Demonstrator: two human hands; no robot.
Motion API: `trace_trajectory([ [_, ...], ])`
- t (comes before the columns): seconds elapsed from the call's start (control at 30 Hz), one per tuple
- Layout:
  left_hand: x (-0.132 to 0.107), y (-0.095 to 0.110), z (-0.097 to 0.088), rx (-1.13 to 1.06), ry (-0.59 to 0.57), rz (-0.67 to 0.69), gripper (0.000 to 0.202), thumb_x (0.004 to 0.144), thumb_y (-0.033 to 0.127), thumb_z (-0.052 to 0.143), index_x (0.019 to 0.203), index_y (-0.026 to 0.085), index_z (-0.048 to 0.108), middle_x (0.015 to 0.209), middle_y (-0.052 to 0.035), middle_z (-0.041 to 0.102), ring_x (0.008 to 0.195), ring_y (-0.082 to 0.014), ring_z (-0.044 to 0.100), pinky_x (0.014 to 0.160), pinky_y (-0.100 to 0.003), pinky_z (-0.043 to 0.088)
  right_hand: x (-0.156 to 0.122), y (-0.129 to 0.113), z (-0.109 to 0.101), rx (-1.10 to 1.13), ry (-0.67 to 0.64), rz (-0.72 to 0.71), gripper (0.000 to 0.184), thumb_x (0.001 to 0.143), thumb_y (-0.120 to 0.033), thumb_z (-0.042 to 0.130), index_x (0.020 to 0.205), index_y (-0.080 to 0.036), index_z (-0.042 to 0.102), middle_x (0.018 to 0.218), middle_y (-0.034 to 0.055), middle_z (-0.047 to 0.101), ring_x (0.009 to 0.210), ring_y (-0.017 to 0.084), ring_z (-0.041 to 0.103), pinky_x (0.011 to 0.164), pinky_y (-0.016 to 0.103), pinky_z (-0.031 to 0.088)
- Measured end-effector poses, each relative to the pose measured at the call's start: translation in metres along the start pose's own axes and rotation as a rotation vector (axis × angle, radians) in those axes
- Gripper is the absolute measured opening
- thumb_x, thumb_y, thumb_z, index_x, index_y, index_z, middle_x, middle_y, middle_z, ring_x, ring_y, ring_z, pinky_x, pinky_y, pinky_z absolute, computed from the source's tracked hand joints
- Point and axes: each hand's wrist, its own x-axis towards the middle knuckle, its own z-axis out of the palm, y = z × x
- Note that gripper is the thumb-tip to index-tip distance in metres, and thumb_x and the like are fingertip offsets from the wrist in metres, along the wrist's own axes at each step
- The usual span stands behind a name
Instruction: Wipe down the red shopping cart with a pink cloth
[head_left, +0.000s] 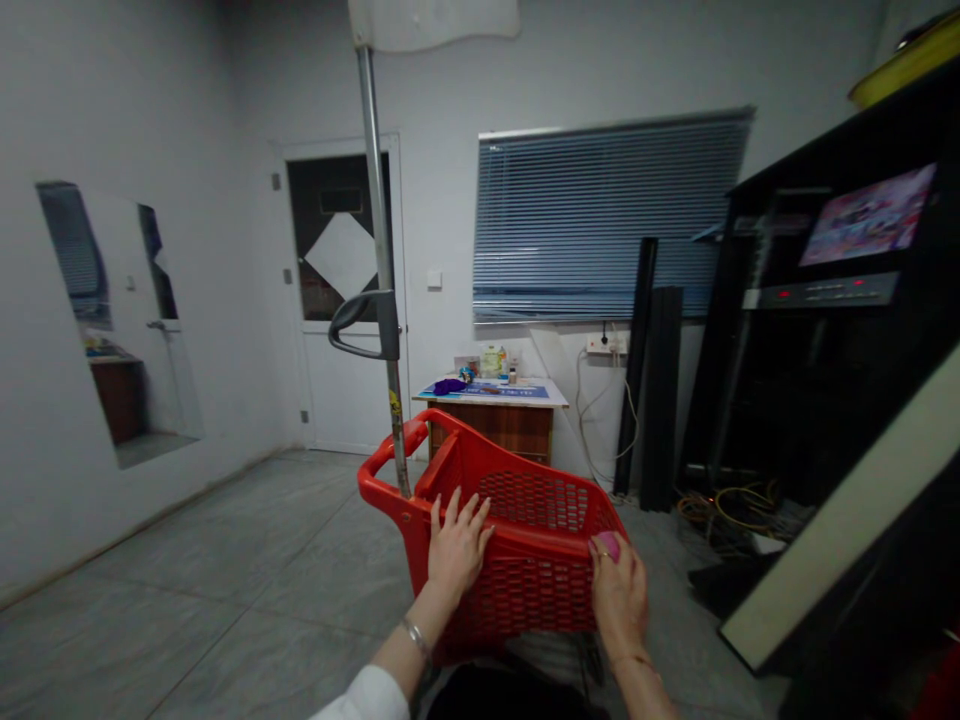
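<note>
A red plastic shopping basket [525, 590] on a wheeled frame stands on the floor right in front of me. My left hand [455, 548] lies flat on its near rim with the fingers spread, holding nothing. At the rim's right corner my right hand [619, 590] is curled round a small pink object [608, 545]. A metal pole [379, 260] with a black handle rises from the basket's left side.
A small wooden table [495, 410] with bottles and a purple cloth stands by the far wall under a blue blind. A white door [345, 300] is at the back left. Black shelving [840, 350] with a screen, plus floor cables [735, 505], fills the right.
</note>
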Motion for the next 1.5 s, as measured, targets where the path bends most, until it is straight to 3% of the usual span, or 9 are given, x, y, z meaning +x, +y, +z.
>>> trace_trajectory([
  [0.23,0.000,-0.001,0.000,0.020,0.007,0.016,0.042,0.099,0.044,0.046,0.140,0.037,0.053,0.141,0.0003,0.060,0.141,-0.0295,0.041,0.119,-0.057,0.017,-0.003,-0.082,0.011,-0.011,-0.040,-0.200,0.039,0.100,-0.037,0.037,0.112,-0.025,0.072,0.131,0.0095,0.059,0.123,0.028,0.048,0.097,0.041,0.047],
  [0.37,0.000,-0.002,0.002,0.035,0.012,0.024,0.042,0.099,0.044,0.045,0.141,0.038,0.052,0.141,0.0005,0.060,0.140,-0.0292,0.042,0.119,-0.057,0.018,0.001,-0.095,0.015,0.047,-0.058,-0.241,0.036,0.099,-0.041,0.043,0.113,-0.025,0.071,0.128,0.0103,0.062,0.121,0.028,0.051,0.096,0.044,0.049],
  [0.5,0.000,-0.002,0.003,0.027,0.011,0.017,0.042,0.099,0.044,0.045,0.140,0.038,0.053,0.141,0.0003,0.060,0.140,-0.0296,0.043,0.118,-0.058,0.019,0.005,-0.081,0.013,0.119,-0.116,-0.309,0.037,0.095,-0.047,0.049,0.122,-0.028,0.067,0.132,0.0102,0.059,0.121,0.028,0.052,0.098,0.045,0.049],
  [0.7,0.000,-0.003,0.002,0.013,0.015,0.027,0.043,0.099,0.044,0.045,0.142,0.037,0.052,0.140,-0.0009,0.061,0.139,-0.0289,0.043,0.120,-0.057,0.016,0.008,-0.063,0.013,0.164,-0.136,-0.340,0.036,0.099,-0.042,0.042,0.121,-0.030,0.067,0.134,0.0082,0.058,0.121,0.024,0.053,0.101,0.042,0.049],
  [0.97,0.000,-0.003,0.000,0.004,-0.002,0.018,0.044,0.100,0.043,0.045,0.143,0.038,0.050,0.142,-0.0004,0.060,0.140,-0.0288,0.042,0.120,-0.057,0.015,0.009,0.028,0.005,0.084,-0.069,-0.200,0.056,0.100,-0.052,0.027,0.114,-0.020,0.072,0.131,0.0148,0.059,0.123,0.025,0.051,0.102,0.044,0.046],
  [1.1,0.000,-0.001,0.000,-0.006,-0.012,-0.006,0.043,0.100,0.043,0.045,0.142,0.038,0.051,0.141,-0.0006,0.060,0.140,-0.0297,0.041,0.120,-0.058,0.016,0.010,0.041,0.003,0.070,-0.047,-0.114,0.060,0.100,-0.054,0.028,0.111,-0.016,0.072,0.126,0.0170,0.061,0.121,0.026,0.053,0.102,0.043,0.045],
  [1.3,0.000,0.000,0.000,0.022,-0.003,0.001,0.043,0.099,0.042,0.046,0.142,0.039,0.051,0.140,-0.0003,0.061,0.140,-0.0296,0.043,0.120,-0.058,0.015,0.004,0.010,0.007,0.038,0.007,-0.011,0.058,0.100,-0.051,0.027,0.107,-0.017,0.074,0.128,0.0171,0.060,0.120,0.028,0.052,0.102,0.045,0.043],
  [1.5,0.001,0.002,-0.002,0.012,-0.015,-0.011,0.042,0.099,0.043,0.046,0.140,0.038,0.054,0.140,-0.0008,0.061,0.139,-0.0306,0.043,0.119,-0.059,0.018,-0.002,-0.064,0.012,0.121,-0.110,-0.124,0.053,0.101,-0.043,0.025,0.113,-0.024,0.072,0.133,0.0115,0.060,0.128,0.026,0.049,0.104,0.044,0.044],
])
